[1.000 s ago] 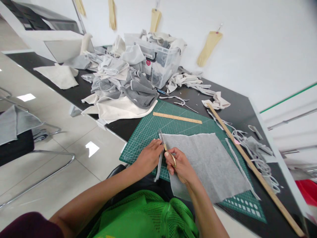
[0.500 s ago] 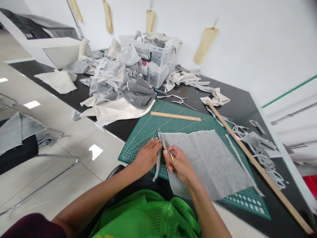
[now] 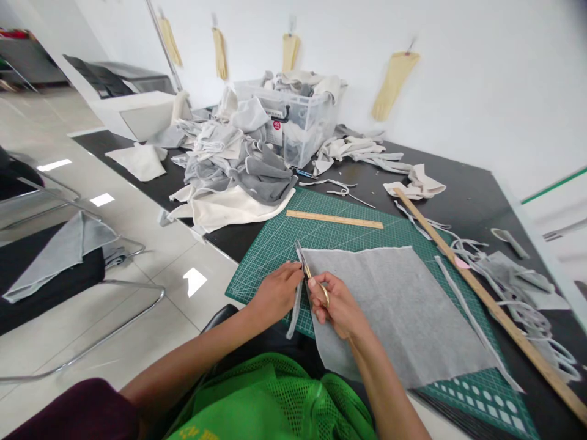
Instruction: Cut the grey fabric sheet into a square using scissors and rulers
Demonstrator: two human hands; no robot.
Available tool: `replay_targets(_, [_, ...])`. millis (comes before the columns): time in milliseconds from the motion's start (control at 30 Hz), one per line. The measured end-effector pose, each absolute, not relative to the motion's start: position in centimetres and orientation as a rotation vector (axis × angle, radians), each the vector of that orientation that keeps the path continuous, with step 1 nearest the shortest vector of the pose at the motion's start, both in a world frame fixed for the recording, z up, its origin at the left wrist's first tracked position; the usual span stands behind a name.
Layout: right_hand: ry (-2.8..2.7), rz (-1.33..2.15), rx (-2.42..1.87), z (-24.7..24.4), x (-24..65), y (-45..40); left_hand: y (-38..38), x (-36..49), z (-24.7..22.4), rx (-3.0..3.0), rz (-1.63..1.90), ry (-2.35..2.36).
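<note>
A grey cloth [image 3: 398, 311] lies over the green cutting mat [image 3: 270, 244], its left edge under gold-handled scissors [image 3: 306, 266]. My right hand [image 3: 334, 302] is closed round the scissor handles, with the blades pointing away from me along that edge. Beside the blades, my left hand [image 3: 277, 292] pinches the narrow grey strip [image 3: 295, 315], whose lower end hangs towards me. Where the blades meet the cloth is partly hidden by my fingers.
A short wooden ruler [image 3: 334, 219] lies on the mat; a long one [image 3: 490, 299] crosses its right side. Behind are a cloth pile [image 3: 229, 165] and a clear bin [image 3: 307, 125]. Scraps [image 3: 527, 281] lie at right, a chair [image 3: 55, 269] stands at left.
The camera view has shifted, so the table and background sit further right. Both hands stay at the cloth's left edge, with the scissors still in my right hand.
</note>
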State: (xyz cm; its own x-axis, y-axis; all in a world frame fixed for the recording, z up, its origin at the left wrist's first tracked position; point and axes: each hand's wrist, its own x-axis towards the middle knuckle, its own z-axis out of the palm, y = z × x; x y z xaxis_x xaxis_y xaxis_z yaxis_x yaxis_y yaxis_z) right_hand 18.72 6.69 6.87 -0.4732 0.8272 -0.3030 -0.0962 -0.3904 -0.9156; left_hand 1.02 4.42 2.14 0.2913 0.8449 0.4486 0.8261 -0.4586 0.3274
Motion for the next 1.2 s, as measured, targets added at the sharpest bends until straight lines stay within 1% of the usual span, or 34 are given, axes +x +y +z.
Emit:
replay_targets(367, [-1.176,1.888,-1.040,6.4,18.7,6.4,4.6,1.2,3.1,2.393,0.925,1.639])
replay_targets(633, [-0.998,1.851,-0.972,6.0,19.3,6.4,6.3,1.0,4.4,2.126,0.930,1.773])
replay_targets(767, [-0.824,1.893,-0.840,6.4,19.6,6.5,9.9,1.4,5.3,1.932,1.026,1.680])
replay_targets(867, [-0.752,1.892,-0.740,7.3,20.2,6.6,13.9,2.0,5.6,1.423,1.156,1.540])
replay_targets(933, [-0.736,1.873,-0.722,8.1,21.1,6.8,16.8,2.6,5.6,1.289,1.144,1.526])
replay_targets(1067, [-0.780,1.821,-0.814,9.5,23.8,7.6,22.3,3.7,5.6,1.067,1.106,1.510])
replay_targets(1200, [-0.930,1.751,-0.988,9.8,26.5,8.5,26.6,5.3,5.6,0.938,1.151,1.443])
